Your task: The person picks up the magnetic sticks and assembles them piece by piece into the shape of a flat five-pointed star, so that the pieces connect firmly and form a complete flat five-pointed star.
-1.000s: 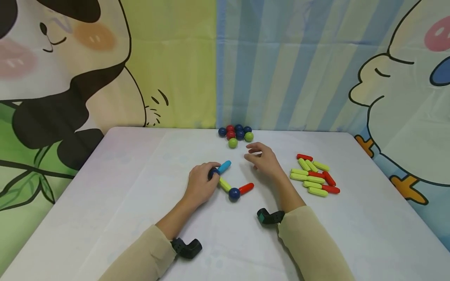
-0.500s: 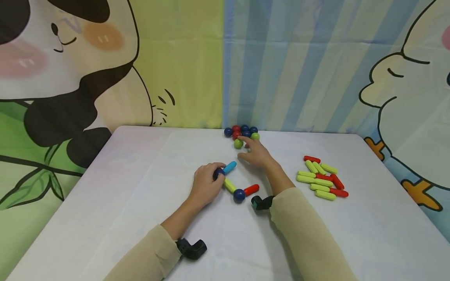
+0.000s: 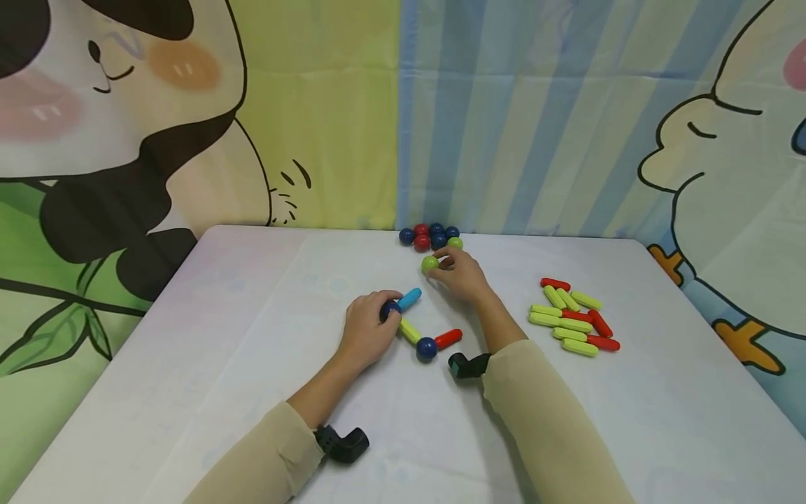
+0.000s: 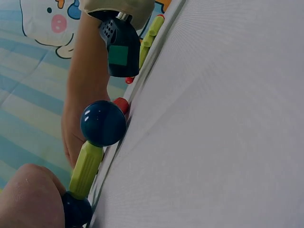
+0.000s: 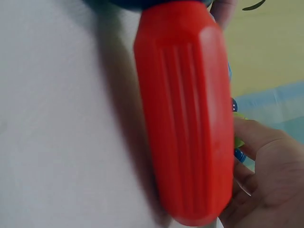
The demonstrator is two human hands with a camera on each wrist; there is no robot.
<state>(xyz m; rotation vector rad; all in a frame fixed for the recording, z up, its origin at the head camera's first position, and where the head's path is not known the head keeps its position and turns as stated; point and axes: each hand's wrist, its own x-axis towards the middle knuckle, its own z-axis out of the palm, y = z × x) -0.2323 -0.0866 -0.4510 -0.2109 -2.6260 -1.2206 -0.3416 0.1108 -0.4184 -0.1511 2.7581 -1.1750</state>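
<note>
1. The right hand pinches a green ball between thumb and fingertips, just off the table surface or on it (which one cannot be told).
2. Just beyond that hand sits a cluster of balls, blue, red and one green, near the table's far edge.
3. The left hand curls its fingers round a dark blue ball that joins a light blue rod and a yellow-green rod.
4. That yellow-green rod runs toward the person, to the right of the left hand, to a second blue ball with a red rod attached.
5. Well to the right of the right hand lies a pile of rods, yellow-green and red.
</note>
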